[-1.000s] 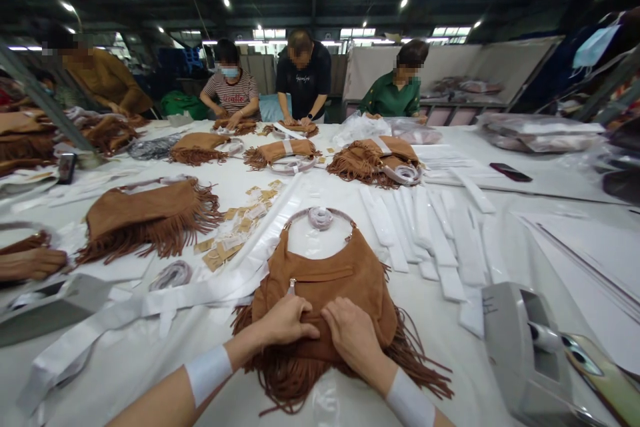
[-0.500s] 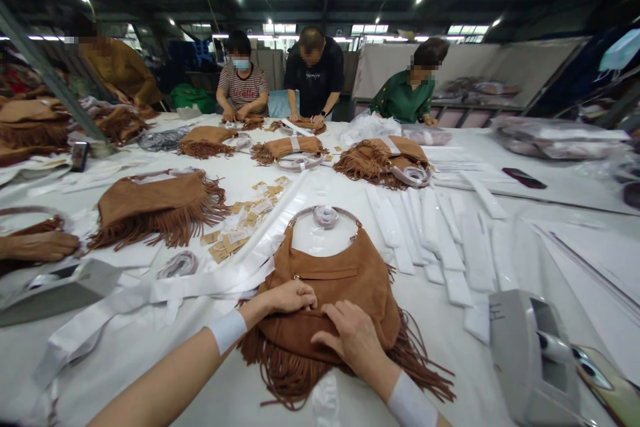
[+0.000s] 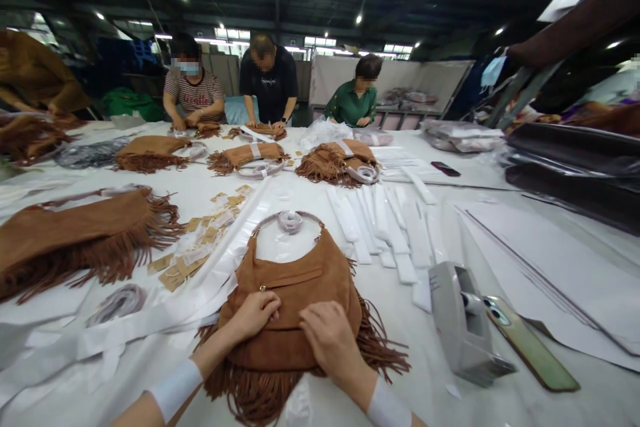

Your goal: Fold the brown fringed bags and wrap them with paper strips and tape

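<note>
A brown fringed handbag (image 3: 295, 280) lies flat on the white-covered table right in front of me, its curved handle pointing away with a coiled wrapped strap (image 3: 290, 221) inside the loop. My left hand (image 3: 257, 312) rests on the left part of the bag, below the zip, with its fingers curled in; whether they pinch the material is too small to tell. On the right part of the bag lies my right hand (image 3: 327, 333), fingers bent and close together against the surface. White bands circle both wrists.
A grey tape dispenser (image 3: 463, 327) and a phone (image 3: 533, 347) lie at the right. White strips (image 3: 390, 220) are beyond the bag. Paper tags (image 3: 200, 237) and another fringed bag (image 3: 85, 230) are left. Several people stand across the table. Dark stacked items (image 3: 575, 160) lie far right.
The view has turned to the right, bringing the dark stack into sight. My right hand has shifted slightly over the bag and its fingers are closer together. My left hand stays on the bag.
</note>
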Demonstrator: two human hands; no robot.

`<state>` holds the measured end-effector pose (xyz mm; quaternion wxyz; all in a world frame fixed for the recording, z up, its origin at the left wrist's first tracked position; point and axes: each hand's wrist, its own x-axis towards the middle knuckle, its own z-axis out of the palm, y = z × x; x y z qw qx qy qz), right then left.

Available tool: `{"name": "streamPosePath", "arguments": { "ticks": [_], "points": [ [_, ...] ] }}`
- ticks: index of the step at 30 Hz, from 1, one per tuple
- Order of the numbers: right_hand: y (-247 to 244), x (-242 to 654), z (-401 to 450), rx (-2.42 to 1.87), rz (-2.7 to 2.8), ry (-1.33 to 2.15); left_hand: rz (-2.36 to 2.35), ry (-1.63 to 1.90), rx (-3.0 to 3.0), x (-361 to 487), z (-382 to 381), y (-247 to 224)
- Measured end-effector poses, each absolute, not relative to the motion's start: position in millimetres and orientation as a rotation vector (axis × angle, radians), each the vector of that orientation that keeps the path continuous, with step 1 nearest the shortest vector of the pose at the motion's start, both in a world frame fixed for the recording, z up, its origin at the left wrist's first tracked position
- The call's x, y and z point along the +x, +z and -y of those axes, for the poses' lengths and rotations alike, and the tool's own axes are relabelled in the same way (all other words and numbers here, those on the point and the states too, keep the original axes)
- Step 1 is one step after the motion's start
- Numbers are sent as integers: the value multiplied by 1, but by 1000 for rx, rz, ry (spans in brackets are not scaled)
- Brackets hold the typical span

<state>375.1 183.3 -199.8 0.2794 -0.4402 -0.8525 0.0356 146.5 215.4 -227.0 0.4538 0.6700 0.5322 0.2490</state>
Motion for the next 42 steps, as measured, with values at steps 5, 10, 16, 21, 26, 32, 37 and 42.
{"name": "streamPosePath", "arguments": {
  "ticks": [5,10,16,21,26,32,37,42],
  "points": [
    [-208,445,-216,-1959,1726,424,-1969,1067,1458,100,-187,-219],
    [-221,451,-241,-2139,2008,537,-2257,690,1456,78,-159,-229],
    [-212,437,-234,-2290,2046,413,-2372,540,1445,94,-174,-240],
    [-223,436,-229,-2280,2058,103,-2472,435,1417,93,-174,-250],
    [-224,450,-227,-2248,2039,132,-2460,422,1481,80,-163,-245],
    [-203,459,-197,-1690,2011,211,-2198,722,2000,113,-151,-199],
    [-217,430,-174,-1440,2122,157,-1517,345,2365,179,-173,-175],
    [-229,421,-175,-1457,2067,-19,-1305,193,2276,191,-201,-179]
  ]
}}
